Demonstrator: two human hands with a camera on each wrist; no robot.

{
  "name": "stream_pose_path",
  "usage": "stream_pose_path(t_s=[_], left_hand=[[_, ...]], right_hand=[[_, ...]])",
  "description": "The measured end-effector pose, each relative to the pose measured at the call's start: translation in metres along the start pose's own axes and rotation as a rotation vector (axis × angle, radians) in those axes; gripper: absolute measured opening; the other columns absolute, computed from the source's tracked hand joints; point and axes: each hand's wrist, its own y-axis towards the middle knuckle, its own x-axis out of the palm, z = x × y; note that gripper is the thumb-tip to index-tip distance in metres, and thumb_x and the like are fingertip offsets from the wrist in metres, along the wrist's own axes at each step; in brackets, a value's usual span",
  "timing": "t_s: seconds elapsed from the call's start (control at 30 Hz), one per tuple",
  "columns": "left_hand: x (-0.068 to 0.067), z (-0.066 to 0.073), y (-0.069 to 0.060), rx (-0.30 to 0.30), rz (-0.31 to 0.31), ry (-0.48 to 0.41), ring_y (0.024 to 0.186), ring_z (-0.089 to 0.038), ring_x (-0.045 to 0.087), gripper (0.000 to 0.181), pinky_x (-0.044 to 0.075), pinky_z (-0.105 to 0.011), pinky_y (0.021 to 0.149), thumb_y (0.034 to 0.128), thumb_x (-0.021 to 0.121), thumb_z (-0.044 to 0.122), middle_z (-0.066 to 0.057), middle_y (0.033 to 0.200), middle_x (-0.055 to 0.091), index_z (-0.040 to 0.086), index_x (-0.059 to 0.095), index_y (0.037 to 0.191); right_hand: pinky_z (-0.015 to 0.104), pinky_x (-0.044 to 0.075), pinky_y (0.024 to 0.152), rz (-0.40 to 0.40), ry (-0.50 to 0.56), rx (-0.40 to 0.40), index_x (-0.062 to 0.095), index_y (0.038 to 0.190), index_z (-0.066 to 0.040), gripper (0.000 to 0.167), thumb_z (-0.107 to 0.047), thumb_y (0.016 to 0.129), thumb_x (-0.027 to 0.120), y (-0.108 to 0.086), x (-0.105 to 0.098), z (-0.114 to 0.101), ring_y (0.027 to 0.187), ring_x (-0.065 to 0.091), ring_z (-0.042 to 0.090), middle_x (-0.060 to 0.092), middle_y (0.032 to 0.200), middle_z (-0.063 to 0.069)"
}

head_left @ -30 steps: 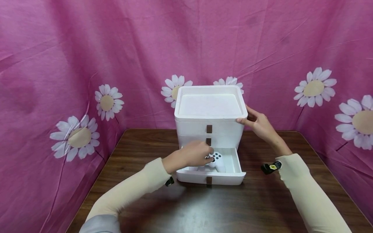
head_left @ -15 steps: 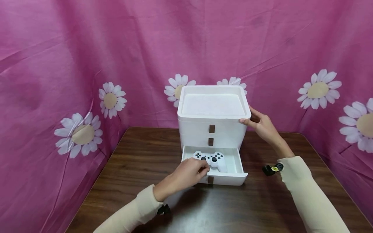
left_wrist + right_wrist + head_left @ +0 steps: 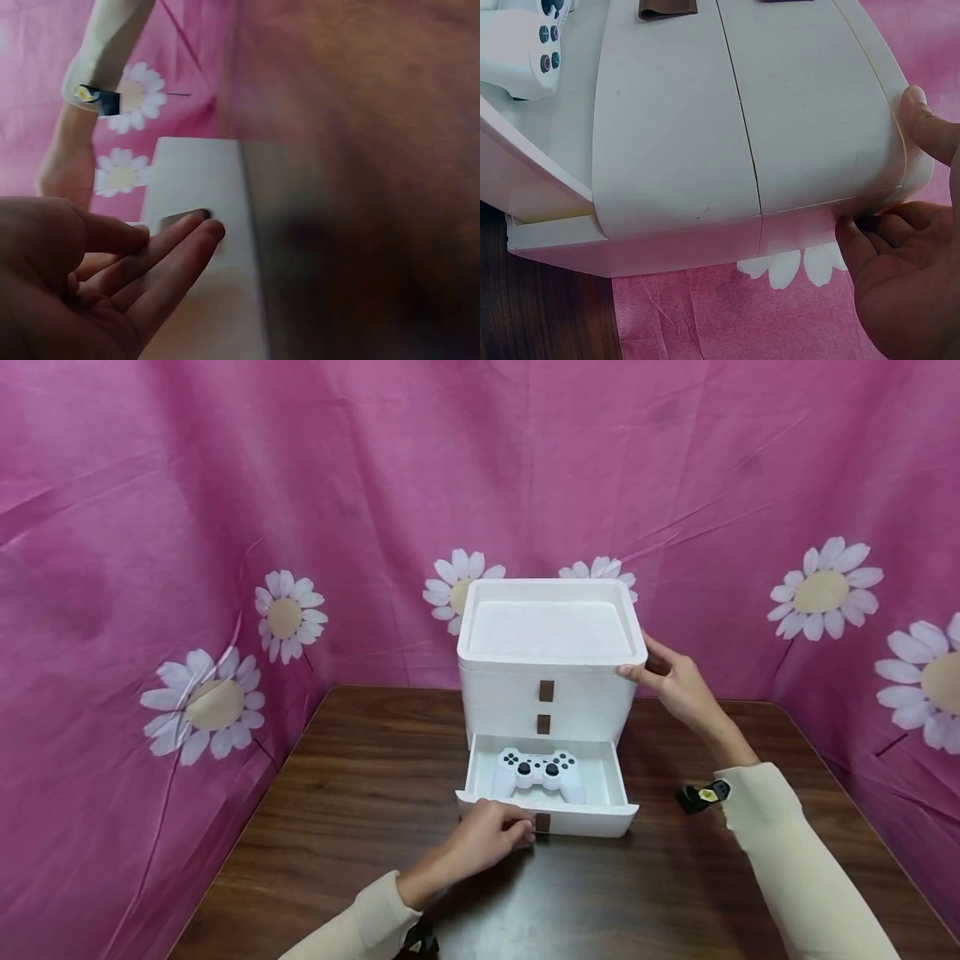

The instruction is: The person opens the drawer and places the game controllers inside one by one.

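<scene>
A white desktop drawer unit (image 3: pixel 551 702) stands on the table, its bottom drawer (image 3: pixel 600 777) pulled out. In that drawer lies a white game controller (image 3: pixel 538 770) with black thumbsticks; part of it shows in the right wrist view (image 3: pixel 521 52). My left hand (image 3: pixel 487 839) is low at the drawer's front, fingertips beside its brown pull tab (image 3: pixel 542 823). In the left wrist view the left hand's fingers (image 3: pixel 169 266) extend toward the tab, loosely bent; contact cannot be made out. My right hand (image 3: pixel 678 689) grips the unit's upper right corner, thumb in front, fingers along the side.
The unit's top is a shallow rimmed tray (image 3: pixel 551 631). Two upper drawers with brown tabs (image 3: pixel 546 691) are closed. Brown wooden table (image 3: pixel 375 752) surrounds the unit, with a pink flowered cloth (image 3: pixel 375 485) behind and at the sides.
My left hand has drawn back from over the controller, down and toward me, to the front of the open drawer. The controller now shows whole. My right hand stays on the unit.
</scene>
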Motion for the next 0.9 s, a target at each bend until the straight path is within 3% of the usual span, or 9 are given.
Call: stream_pose_path(t_s=[0.13, 0.3, 0.4, 0.63, 0.77, 0.9], left_hand=[[0.011, -0.008, -0.002, -0.082, -0.008, -0.124, 0.078, -0.023, 0.078, 0.016, 0.058, -0.016, 0.064, 0.1022, 0.064, 0.0, -0.018, 0.088, 0.08, -0.006, 0.078, 0.096], [0.022, -0.014, -0.002, -0.154, 0.002, -0.329, 0.088, -0.043, 0.079, 0.016, 0.067, -0.036, 0.074, 0.1017, 0.063, -0.002, -0.027, 0.093, 0.079, -0.013, 0.075, 0.103], [0.026, -0.015, -0.002, -0.198, 0.012, -0.413, 0.09, -0.046, 0.079, 0.017, 0.067, -0.04, 0.076, 0.1023, 0.063, -0.002, -0.029, 0.094, 0.079, -0.015, 0.073, 0.107], [0.03, -0.013, -0.006, -0.293, 0.008, -0.518, 0.089, -0.046, 0.079, 0.02, 0.068, -0.037, 0.074, 0.1019, 0.06, -0.002, -0.028, 0.096, 0.078, -0.017, 0.068, 0.113], [0.035, -0.011, -0.008, -0.312, -0.006, -0.642, 0.093, -0.049, 0.078, 0.022, 0.068, -0.039, 0.076, 0.1025, 0.059, -0.002, -0.033, 0.101, 0.076, -0.018, 0.061, 0.119], [0.04, -0.01, -0.008, -0.329, 0.007, -0.754, 0.091, -0.049, 0.078, 0.015, 0.068, -0.041, 0.075, 0.1025, 0.061, 0.0, -0.037, 0.1, 0.075, -0.011, 0.058, 0.112]], right_hand=[[0.006, 0.049, 0.084, -0.001, -0.003, -0.009, 0.028, 0.168, -0.024, 0.083, -0.04, 0.101, 0.074, -0.001, 0.001, 0.0, 0.14, 0.056, 0.035, 0.052, 0.159, 0.02], [0.006, 0.048, 0.083, -0.003, -0.008, -0.005, 0.028, 0.168, -0.024, 0.084, -0.041, 0.101, 0.074, -0.001, 0.001, -0.001, 0.141, 0.056, 0.036, 0.052, 0.16, 0.02], [0.006, 0.047, 0.084, 0.004, -0.02, -0.008, 0.029, 0.168, -0.023, 0.084, -0.042, 0.1, 0.074, -0.002, 0.001, -0.002, 0.14, 0.057, 0.037, 0.053, 0.159, 0.02], [0.004, 0.045, 0.084, 0.008, -0.013, -0.006, 0.029, 0.168, -0.024, 0.083, -0.041, 0.101, 0.074, -0.003, 0.001, -0.004, 0.139, 0.057, 0.034, 0.055, 0.157, 0.02], [0.005, 0.046, 0.085, 0.021, -0.012, -0.013, 0.03, 0.168, -0.023, 0.082, -0.041, 0.101, 0.074, -0.004, 0.002, -0.003, 0.138, 0.059, 0.035, 0.057, 0.155, 0.019], [0.005, 0.045, 0.086, 0.023, -0.024, -0.013, 0.03, 0.168, -0.024, 0.082, -0.042, 0.101, 0.074, -0.003, 0.001, -0.002, 0.138, 0.059, 0.034, 0.057, 0.155, 0.019]])
